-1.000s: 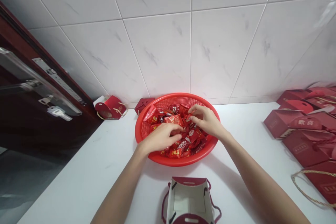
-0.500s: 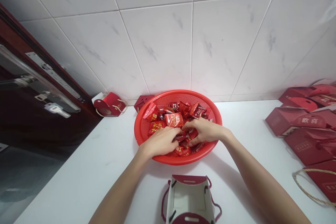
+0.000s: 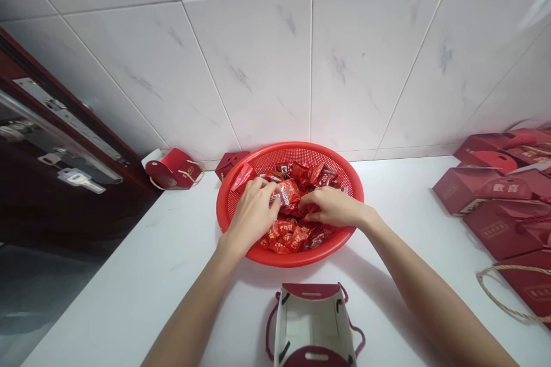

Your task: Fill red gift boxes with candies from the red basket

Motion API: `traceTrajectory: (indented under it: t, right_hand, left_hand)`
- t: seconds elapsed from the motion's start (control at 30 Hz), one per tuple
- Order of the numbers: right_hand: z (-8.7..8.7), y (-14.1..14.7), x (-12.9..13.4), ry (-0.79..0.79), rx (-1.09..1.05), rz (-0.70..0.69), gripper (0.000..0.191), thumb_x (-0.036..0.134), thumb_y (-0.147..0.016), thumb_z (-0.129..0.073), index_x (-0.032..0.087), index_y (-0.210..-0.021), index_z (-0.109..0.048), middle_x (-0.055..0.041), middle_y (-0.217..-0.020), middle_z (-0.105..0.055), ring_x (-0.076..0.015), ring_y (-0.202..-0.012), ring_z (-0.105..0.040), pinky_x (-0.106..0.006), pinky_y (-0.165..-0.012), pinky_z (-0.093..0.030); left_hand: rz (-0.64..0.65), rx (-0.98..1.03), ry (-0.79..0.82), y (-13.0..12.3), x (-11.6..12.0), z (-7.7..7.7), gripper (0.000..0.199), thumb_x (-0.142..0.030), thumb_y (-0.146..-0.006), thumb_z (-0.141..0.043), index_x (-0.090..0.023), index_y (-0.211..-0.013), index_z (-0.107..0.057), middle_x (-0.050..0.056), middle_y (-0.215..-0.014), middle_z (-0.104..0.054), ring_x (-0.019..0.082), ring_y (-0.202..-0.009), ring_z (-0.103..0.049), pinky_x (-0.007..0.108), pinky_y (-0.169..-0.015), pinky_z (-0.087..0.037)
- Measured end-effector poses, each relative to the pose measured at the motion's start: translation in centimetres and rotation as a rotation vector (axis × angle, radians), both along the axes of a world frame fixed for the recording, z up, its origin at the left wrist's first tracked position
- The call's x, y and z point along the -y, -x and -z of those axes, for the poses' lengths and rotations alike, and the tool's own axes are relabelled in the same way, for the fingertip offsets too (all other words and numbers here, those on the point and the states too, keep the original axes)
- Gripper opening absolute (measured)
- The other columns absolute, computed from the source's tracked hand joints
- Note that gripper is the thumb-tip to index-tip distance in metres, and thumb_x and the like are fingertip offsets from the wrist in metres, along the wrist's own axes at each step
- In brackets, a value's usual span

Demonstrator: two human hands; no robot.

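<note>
A red plastic colander basket [image 3: 221, 206] holds many red-wrapped candies [image 3: 286, 235]. Over its left side is my left hand [image 3: 255, 209], fingers curled and closed round a shiny red candy packet [image 3: 289, 190]. My right hand [image 3: 333, 206] reaches in from the right, its fingers bent down among the wrappers; the fingertips are partly hidden, and what they grip cannot be made out. In front of the basket stands an uncovered gift box [image 3: 310, 321] with a white inside, dark red flaps and dark red cord handles. No candy shows inside it.
Several dark red gift boxes [image 3: 495, 229] with rope handles crowd the right side. A red box [image 3: 172, 169] and a smaller dark red box [image 3: 228, 163] stand by the tiled wall [image 3: 267, 69]. At left is a dark door with keys [image 3: 81, 179] in its lock.
My left hand has moved up and left in the basket and closed on a candy packet, uncovering candies near the front. My right hand has drawn its fingers together. The view has shifted slightly.
</note>
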State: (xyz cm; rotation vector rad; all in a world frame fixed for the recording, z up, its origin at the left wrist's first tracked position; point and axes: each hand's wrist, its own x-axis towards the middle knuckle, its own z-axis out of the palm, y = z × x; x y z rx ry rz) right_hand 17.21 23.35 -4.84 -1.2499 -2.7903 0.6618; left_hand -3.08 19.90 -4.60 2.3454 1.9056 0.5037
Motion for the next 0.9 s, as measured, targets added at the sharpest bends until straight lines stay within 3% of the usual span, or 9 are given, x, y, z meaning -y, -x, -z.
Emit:
traceTrajectory:
  t: [0.1,0.2,0.3,0.47,0.57,0.67,0.8,0.9]
  right_hand:
    - [0.1,0.0,0.0,-0.056,-0.001,0.104,0.013,0.017,-0.09,-0.06,0.022,-0.091,-0.072,-0.0055,-0.091,-0.073,-0.0224,-0.085,-0.065,-0.03,-0.064,-0.032]
    - [0.1,0.0,0.2,-0.131,0.001,0.24,0.018,0.014,-0.092,-0.052,0.019,-0.086,-0.069,-0.0075,-0.09,-0.073,-0.0227,-0.082,-0.064,-0.031,-0.062,-0.029]
    - [0.0,0.0,0.2,-0.141,-0.032,0.334,0.018,0.015,-0.093,-0.051,0.019,-0.085,-0.066,-0.008,-0.09,-0.072,-0.0234,-0.083,-0.064,-0.03,-0.061,-0.029]
    - [0.4,-0.3,-0.2,-0.156,-0.205,0.431,0.014,0.015,-0.093,-0.052,0.019,-0.087,-0.063,-0.0065,-0.091,-0.071,-0.0216,-0.084,-0.063,-0.03,-0.064,-0.034]
    - [0.5,-0.5,-0.4,-0.162,-0.358,0.362,0.005,0.019,-0.091,-0.062,0.018,-0.095,-0.063,-0.0067,-0.099,-0.072,-0.0222,-0.092,-0.063,-0.03,-0.073,-0.04]
    - [0.1,-1.0,-0.2,-0.131,-0.446,0.186,0.022,0.024,-0.085,-0.071,0.018,-0.104,-0.062,-0.0069,-0.109,-0.07,-0.0226,-0.1,-0.062,-0.032,-0.081,-0.043]
    - [-1.5,-2.0,0.6,0.098,-0.272,-0.019,0.024,0.031,-0.079,-0.079,0.019,-0.094,-0.064,-0.0015,-0.094,-0.069,-0.0178,-0.083,-0.059,-0.028,-0.07,-0.041]
    - [-2.6,-2.6,1.2,0.167,-0.071,0.031,0.029,0.031,-0.075,-0.081,0.02,-0.095,-0.064,-0.0008,-0.085,-0.065,-0.0184,-0.078,-0.056,-0.028,-0.062,-0.037]
  left_hand:
    - [0.271,0.094,0.185,-0.3,0.2,-0.1,0.024,-0.019,-0.091,-0.05,-0.022,-0.091,-0.074,0.006,-0.093,-0.072,0.025,-0.093,-0.066,0.035,-0.086,-0.05]
    - [0.456,0.066,0.425,-0.4,0.5,-0.3,0.02,-0.027,-0.089,-0.058,-0.023,-0.092,-0.077,0.005,-0.101,-0.075,0.026,-0.099,-0.067,0.034,-0.089,-0.048]
    - [0.474,0.009,0.536,-0.4,0.6,-0.4,0.021,-0.034,-0.089,-0.061,-0.024,-0.097,-0.077,0.006,-0.116,-0.073,0.029,-0.113,-0.064,0.035,-0.095,-0.046]
    - [0.499,-0.022,0.63,-0.5,0.5,-1.0,0.011,-0.027,-0.085,-0.062,-0.024,-0.09,-0.072,0.005,-0.117,-0.072,0.028,-0.108,-0.066,0.032,-0.086,-0.048]
    - [0.486,-0.037,0.658,-0.5,0.6,-1.2,0.015,-0.031,-0.086,-0.063,-0.024,-0.097,-0.071,0.006,-0.118,-0.072,0.029,-0.109,-0.065,0.033,-0.087,-0.049]
    - [0.453,-0.052,0.684,-0.4,0.6,-1.3,0.046,-0.038,-0.087,-0.064,-0.024,-0.131,-0.061,0.007,-0.126,-0.069,0.03,-0.118,-0.061,0.035,-0.094,-0.048]
    - [0.508,-0.032,0.69,-0.1,0.4,-0.9,0.063,-0.036,-0.087,-0.064,-0.028,-0.148,-0.048,0.005,-0.147,-0.057,0.031,-0.136,-0.049,0.036,-0.108,-0.042]
    - [0.554,-0.043,0.694,-0.1,0.2,-0.6,0.057,-0.035,-0.088,-0.063,-0.032,-0.144,-0.054,0.003,-0.146,-0.058,0.031,-0.137,-0.047,0.038,-0.11,-0.04]
